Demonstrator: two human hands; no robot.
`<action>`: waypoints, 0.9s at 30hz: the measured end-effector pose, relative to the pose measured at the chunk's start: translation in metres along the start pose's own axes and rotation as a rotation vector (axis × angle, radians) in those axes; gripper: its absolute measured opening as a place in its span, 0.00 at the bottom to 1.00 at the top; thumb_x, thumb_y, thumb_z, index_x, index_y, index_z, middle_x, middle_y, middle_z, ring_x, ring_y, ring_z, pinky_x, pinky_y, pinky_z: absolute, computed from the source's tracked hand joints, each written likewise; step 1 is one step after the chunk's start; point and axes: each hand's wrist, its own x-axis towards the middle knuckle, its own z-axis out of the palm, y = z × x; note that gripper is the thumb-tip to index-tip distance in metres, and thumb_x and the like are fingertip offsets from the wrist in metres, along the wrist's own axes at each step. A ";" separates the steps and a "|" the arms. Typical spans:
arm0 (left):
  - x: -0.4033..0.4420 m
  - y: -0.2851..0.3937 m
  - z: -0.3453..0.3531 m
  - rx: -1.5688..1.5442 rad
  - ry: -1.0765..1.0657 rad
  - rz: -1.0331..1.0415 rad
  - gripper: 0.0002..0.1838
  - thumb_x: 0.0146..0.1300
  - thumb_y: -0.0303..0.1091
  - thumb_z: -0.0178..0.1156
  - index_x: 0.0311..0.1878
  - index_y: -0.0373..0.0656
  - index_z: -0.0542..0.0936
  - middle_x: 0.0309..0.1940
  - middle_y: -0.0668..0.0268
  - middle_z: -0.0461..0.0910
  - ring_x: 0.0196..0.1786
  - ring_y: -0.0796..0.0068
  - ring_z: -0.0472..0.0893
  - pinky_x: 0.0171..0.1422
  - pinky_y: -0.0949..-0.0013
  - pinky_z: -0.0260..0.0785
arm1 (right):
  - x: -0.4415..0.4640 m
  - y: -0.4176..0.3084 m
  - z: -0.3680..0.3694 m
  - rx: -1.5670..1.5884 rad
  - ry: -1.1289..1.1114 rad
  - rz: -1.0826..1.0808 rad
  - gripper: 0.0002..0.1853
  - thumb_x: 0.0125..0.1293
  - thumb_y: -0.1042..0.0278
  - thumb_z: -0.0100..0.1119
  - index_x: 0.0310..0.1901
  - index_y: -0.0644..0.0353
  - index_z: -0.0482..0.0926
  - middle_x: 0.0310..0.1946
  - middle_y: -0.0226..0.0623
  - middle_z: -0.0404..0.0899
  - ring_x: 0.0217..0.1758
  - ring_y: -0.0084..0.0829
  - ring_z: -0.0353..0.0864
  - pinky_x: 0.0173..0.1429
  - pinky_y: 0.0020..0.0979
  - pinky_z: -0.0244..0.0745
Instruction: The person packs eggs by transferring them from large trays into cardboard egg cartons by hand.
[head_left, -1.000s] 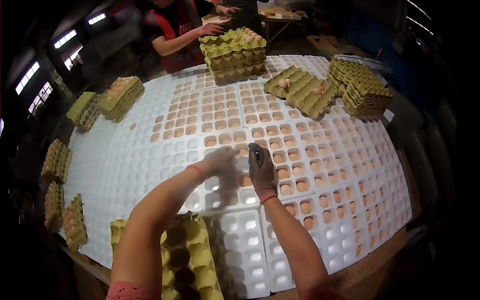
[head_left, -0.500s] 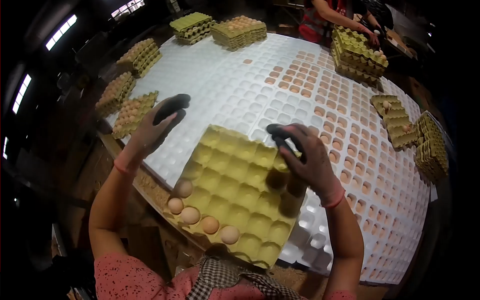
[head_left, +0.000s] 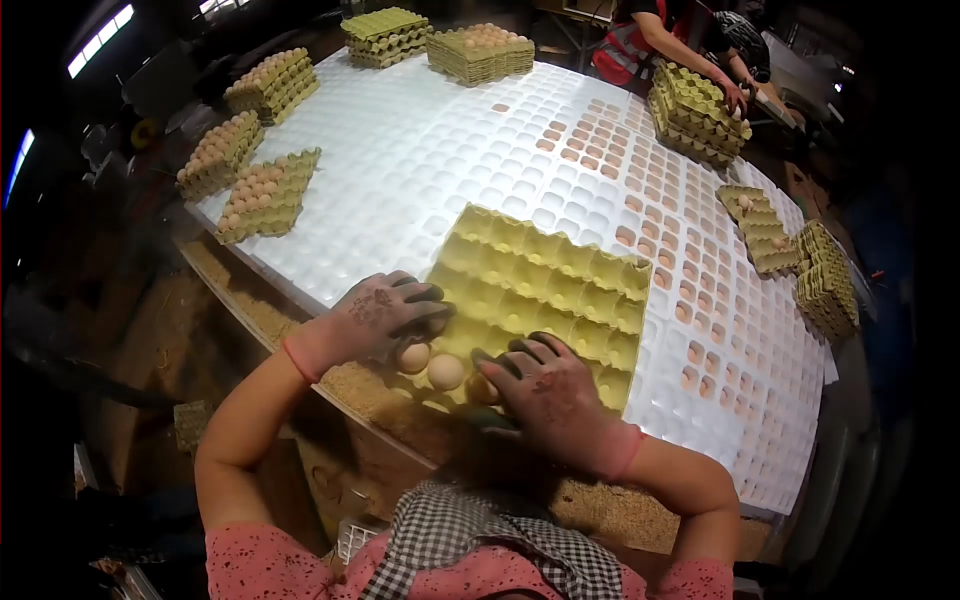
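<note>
A yellow-green egg tray [head_left: 540,270] lies on the white table in front of me, most of its cups bare. A few eggs sit along its near left edge; one pale egg [head_left: 445,372] shows fully between my hands, with another egg [head_left: 412,357] beside it. My left hand [head_left: 385,315], in a dark-fingered glove, curls its fingers over an egg at the tray's left edge, mostly covered. Gloved alike, my right hand [head_left: 550,395] reaches over the near edge, fingers bent around an egg that is partly hidden.
White cupped panels [head_left: 380,170] cover the table, with eggs in many cups on the right. Partly filled trays [head_left: 265,195] and tray stacks [head_left: 275,85] line the left and far edges. Another person's hand [head_left: 735,97] touches a tray stack [head_left: 695,115] at the far right.
Both hands have come down from above the tray to the eggs at its near left edge. The tray appears farther up and to the right in view.
</note>
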 end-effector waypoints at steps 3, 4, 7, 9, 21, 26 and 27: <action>-0.001 0.000 -0.001 0.074 0.025 0.033 0.27 0.56 0.33 0.67 0.61 0.48 0.77 0.58 0.60 0.76 0.57 0.60 0.78 0.60 0.62 0.75 | 0.005 0.007 0.020 0.091 -0.144 0.118 0.23 0.59 0.53 0.69 0.55 0.49 0.80 0.40 0.38 0.79 0.45 0.36 0.80 0.55 0.36 0.76; -0.006 0.003 -0.002 -0.376 0.185 -0.140 0.25 0.58 0.35 0.66 0.61 0.48 0.77 0.55 0.62 0.77 0.56 0.63 0.79 0.59 0.63 0.76 | 0.005 0.012 0.005 0.444 -0.156 0.241 0.21 0.61 0.58 0.67 0.55 0.51 0.80 0.43 0.41 0.78 0.47 0.38 0.80 0.56 0.36 0.76; -0.035 -0.005 -0.013 -1.176 0.517 -0.461 0.17 0.65 0.31 0.65 0.55 0.38 0.76 0.49 0.65 0.72 0.52 0.73 0.77 0.59 0.72 0.76 | -0.020 0.043 -0.018 0.976 0.175 0.343 0.19 0.63 0.61 0.64 0.51 0.64 0.78 0.46 0.43 0.77 0.44 0.34 0.81 0.53 0.36 0.79; -0.053 -0.009 -0.012 -1.109 0.279 -0.556 0.15 0.63 0.25 0.63 0.52 0.38 0.76 0.50 0.65 0.73 0.49 0.76 0.80 0.53 0.71 0.76 | -0.028 0.036 -0.022 0.912 0.188 0.446 0.20 0.64 0.55 0.65 0.46 0.65 0.78 0.44 0.43 0.77 0.42 0.32 0.81 0.46 0.36 0.80; -0.026 0.032 -0.018 -0.055 -0.152 -0.081 0.31 0.52 0.46 0.73 0.59 0.44 0.78 0.54 0.55 0.81 0.49 0.55 0.83 0.54 0.57 0.76 | 0.046 -0.003 0.009 0.079 -0.235 0.212 0.22 0.63 0.55 0.64 0.56 0.55 0.78 0.56 0.52 0.76 0.38 0.36 0.84 0.37 0.37 0.81; -0.017 0.022 -0.027 -0.053 -0.233 -0.044 0.31 0.50 0.45 0.73 0.58 0.45 0.79 0.52 0.57 0.83 0.49 0.54 0.83 0.55 0.57 0.75 | 0.066 0.006 0.016 -0.059 -0.509 -0.005 0.15 0.64 0.55 0.63 0.46 0.56 0.81 0.55 0.52 0.75 0.38 0.40 0.82 0.35 0.36 0.78; -0.015 0.016 -0.035 -0.089 -0.277 -0.046 0.30 0.56 0.48 0.71 0.60 0.46 0.78 0.55 0.58 0.82 0.52 0.56 0.84 0.57 0.60 0.77 | 0.072 0.017 -0.027 0.202 -0.671 0.166 0.23 0.62 0.52 0.66 0.56 0.55 0.80 0.59 0.49 0.74 0.48 0.41 0.82 0.46 0.33 0.81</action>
